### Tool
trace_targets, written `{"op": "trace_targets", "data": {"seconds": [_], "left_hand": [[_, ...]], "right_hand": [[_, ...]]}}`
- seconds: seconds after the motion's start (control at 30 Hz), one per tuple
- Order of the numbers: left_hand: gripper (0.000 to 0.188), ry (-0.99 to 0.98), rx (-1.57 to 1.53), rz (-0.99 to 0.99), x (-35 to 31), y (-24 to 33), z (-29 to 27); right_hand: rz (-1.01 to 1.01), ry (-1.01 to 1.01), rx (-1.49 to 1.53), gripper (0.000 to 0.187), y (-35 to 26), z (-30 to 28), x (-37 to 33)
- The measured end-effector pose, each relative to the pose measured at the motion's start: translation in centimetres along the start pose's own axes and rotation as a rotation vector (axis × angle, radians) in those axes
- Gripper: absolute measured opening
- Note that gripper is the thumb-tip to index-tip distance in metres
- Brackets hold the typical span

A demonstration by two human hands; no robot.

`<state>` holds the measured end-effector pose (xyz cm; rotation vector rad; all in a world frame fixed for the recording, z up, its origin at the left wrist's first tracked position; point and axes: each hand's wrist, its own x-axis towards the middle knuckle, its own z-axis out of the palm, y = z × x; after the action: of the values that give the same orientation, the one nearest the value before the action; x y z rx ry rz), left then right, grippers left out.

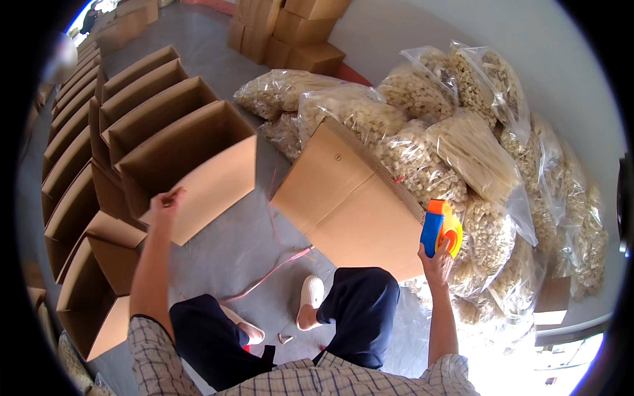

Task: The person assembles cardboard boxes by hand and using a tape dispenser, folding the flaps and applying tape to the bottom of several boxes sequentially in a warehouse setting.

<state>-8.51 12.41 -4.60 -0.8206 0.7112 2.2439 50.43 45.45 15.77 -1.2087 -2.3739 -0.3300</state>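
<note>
Head view: right hand [436, 265] holds tape dispenser [432, 228]; carton mark [338, 158] seems unreadable.

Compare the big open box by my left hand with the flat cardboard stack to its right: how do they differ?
The open box is unfolded and hollow; the flat cardboard stack is folded flat in layers.
The open box stands upright on the floor; the flat cardboard stack is tilted, apparently leaning on the clear bags.
The open box has the left grip at its rim; the flat cardboard stack has none.
Both are plain brown cardboard.
</note>
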Motion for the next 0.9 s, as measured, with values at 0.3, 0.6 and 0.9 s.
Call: {"op": "trace_targets", "data": {"seconds": [0.3, 0.6, 0.9], "left_hand": [[0.031, -0.12, 0.169, 0.207, -2.4, 5.3, 5.6], [0.053, -0.826, 1.07, 0.149, -9.5, -11.7, 4.2], [0.058, -1.382, 1.731, 1.244, -22.8, -31.8, 13.0]], "right_hand": [[0.027, -0.158, -0.065, 0.053, 0.6, 3.4, 1.2], [0.01, -0.117, -0.091, 0.053, -0.7, 4.5, 0.5], [-0.12, 0.083, -0.094, 0.068, -3.1, 0.8, -3.8]]}}
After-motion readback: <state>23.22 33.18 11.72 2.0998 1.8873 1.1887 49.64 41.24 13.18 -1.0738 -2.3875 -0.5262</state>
